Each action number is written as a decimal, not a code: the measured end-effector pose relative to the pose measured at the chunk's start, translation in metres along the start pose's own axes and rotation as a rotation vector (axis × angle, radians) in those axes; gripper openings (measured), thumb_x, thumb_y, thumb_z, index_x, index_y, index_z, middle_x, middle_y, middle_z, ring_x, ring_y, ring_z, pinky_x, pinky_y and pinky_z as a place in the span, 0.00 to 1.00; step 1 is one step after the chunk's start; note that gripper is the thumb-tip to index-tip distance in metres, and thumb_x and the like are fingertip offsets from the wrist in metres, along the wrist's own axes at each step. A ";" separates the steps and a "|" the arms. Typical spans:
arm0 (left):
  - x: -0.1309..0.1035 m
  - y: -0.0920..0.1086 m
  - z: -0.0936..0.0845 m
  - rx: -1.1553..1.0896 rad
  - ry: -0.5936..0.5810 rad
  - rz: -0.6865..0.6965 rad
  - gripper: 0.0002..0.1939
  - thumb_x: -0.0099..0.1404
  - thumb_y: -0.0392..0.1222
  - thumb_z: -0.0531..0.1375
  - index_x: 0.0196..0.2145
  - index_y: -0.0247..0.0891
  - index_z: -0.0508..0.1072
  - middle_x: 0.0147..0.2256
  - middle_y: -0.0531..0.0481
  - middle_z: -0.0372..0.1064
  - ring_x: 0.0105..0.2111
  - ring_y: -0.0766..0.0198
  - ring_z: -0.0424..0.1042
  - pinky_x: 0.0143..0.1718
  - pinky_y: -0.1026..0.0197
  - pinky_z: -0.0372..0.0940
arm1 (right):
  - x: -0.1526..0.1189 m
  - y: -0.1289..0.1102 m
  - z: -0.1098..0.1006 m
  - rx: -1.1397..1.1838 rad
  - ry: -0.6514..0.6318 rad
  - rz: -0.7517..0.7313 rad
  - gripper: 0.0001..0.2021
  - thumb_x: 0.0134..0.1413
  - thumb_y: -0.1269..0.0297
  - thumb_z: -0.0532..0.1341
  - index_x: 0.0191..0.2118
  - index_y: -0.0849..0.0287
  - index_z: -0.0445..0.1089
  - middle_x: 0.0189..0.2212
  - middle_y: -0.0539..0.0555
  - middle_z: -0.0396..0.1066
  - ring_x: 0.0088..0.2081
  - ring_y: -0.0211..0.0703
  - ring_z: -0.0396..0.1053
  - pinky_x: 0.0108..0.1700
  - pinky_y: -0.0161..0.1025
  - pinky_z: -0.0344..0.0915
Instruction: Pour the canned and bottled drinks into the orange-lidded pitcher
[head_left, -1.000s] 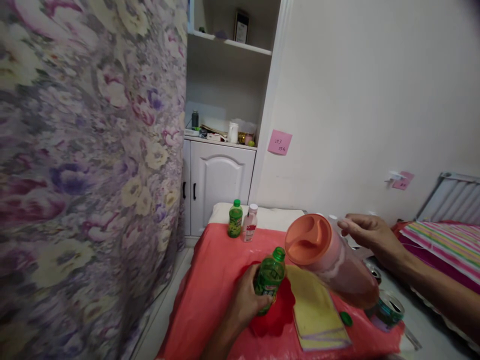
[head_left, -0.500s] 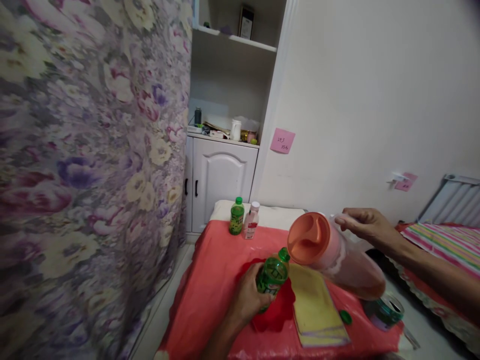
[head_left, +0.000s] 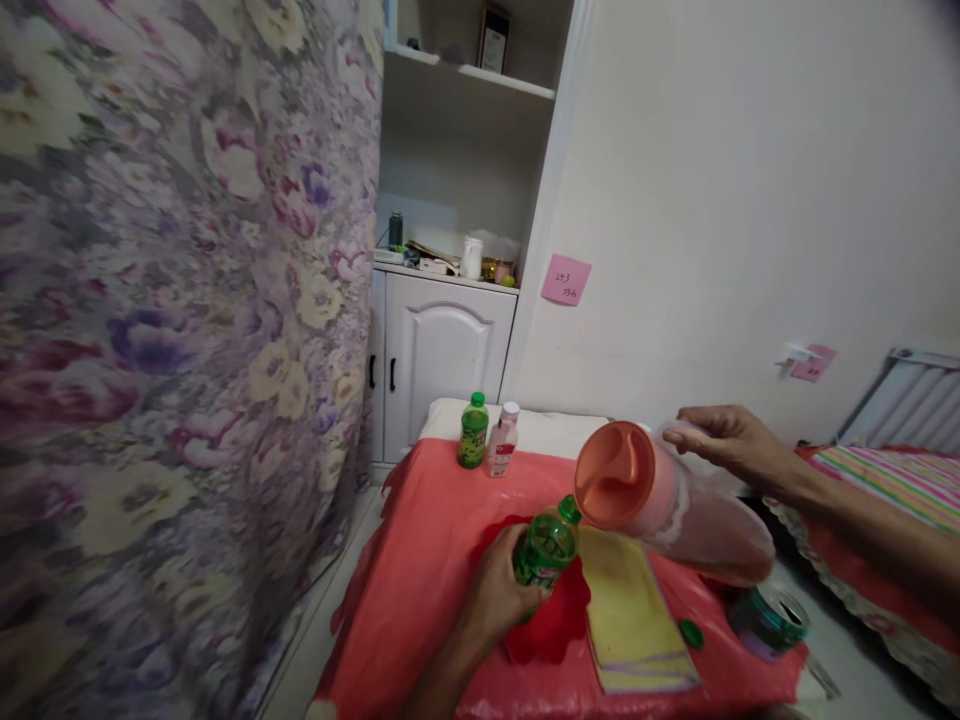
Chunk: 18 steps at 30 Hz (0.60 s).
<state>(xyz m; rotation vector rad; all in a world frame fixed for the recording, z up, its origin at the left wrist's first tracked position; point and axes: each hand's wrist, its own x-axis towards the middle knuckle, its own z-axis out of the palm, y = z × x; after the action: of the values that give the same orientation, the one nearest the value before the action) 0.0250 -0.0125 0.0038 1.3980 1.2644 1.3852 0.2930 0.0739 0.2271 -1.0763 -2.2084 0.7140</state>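
Observation:
My left hand [head_left: 499, 595] is wrapped round a green-labelled bottle [head_left: 547, 548], tilted to the right above a red dish [head_left: 551, 645]. The bottle's green neck is close to the orange rim of a clear pitcher [head_left: 701, 520]. That pitcher lies tipped on its side in the air, its orange lid [head_left: 615, 475] facing left and reddish-brown liquid low in its body. My right hand [head_left: 709, 435] grips the pitcher's handle with fingers closed. Whether liquid passes between pitcher and bottle cannot be made out.
A second green bottle [head_left: 473, 432] and a white-capped bottle [head_left: 502, 442] stand at the back of the red-covered table [head_left: 420, 560]. Yellow cloths [head_left: 637, 620], a green cap [head_left: 691, 634] and a can [head_left: 771, 622] lie at the right. A flowered curtain [head_left: 187, 350] hangs left.
The pitcher has tipped very slightly further, and my right hand on its handle has shifted a little up and left. My left hand and its bottle look unmoved.

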 end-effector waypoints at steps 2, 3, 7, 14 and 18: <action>0.000 -0.001 -0.001 0.006 0.004 0.002 0.30 0.41 0.26 0.62 0.46 0.36 0.72 0.43 0.45 0.75 0.42 0.52 0.73 0.42 0.56 0.66 | 0.000 -0.003 0.000 -0.014 0.004 0.003 0.24 0.51 0.40 0.62 0.21 0.56 0.62 0.19 0.44 0.54 0.24 0.36 0.51 0.26 0.35 0.48; 0.000 -0.001 -0.001 0.008 0.006 0.005 0.31 0.41 0.26 0.62 0.46 0.36 0.73 0.43 0.45 0.75 0.42 0.53 0.73 0.42 0.57 0.66 | 0.000 -0.005 0.000 -0.024 0.007 0.002 0.24 0.52 0.40 0.62 0.21 0.56 0.62 0.19 0.44 0.54 0.24 0.36 0.51 0.26 0.35 0.48; 0.000 -0.002 -0.002 0.015 0.008 0.011 0.31 0.41 0.26 0.62 0.46 0.36 0.73 0.43 0.46 0.76 0.41 0.53 0.73 0.41 0.58 0.66 | 0.003 -0.006 0.000 -0.053 0.006 -0.017 0.23 0.52 0.41 0.62 0.21 0.56 0.63 0.19 0.45 0.55 0.24 0.36 0.51 0.25 0.35 0.47; 0.001 -0.006 -0.004 0.013 0.005 0.025 0.32 0.40 0.26 0.63 0.47 0.38 0.73 0.45 0.47 0.76 0.42 0.53 0.72 0.43 0.57 0.65 | 0.005 -0.004 -0.001 -0.048 -0.019 -0.023 0.23 0.53 0.41 0.62 0.21 0.56 0.63 0.19 0.44 0.55 0.23 0.35 0.50 0.25 0.35 0.48; 0.001 -0.009 -0.004 0.006 0.001 0.034 0.32 0.41 0.26 0.64 0.48 0.39 0.73 0.46 0.46 0.76 0.45 0.53 0.72 0.46 0.57 0.65 | 0.005 -0.005 -0.002 -0.031 -0.020 -0.033 0.22 0.53 0.43 0.63 0.21 0.56 0.64 0.19 0.45 0.56 0.23 0.35 0.51 0.24 0.34 0.49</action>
<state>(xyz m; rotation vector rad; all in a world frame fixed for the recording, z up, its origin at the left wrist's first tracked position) 0.0197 -0.0100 -0.0046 1.4290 1.2513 1.4061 0.2894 0.0756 0.2334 -1.0491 -2.2555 0.6812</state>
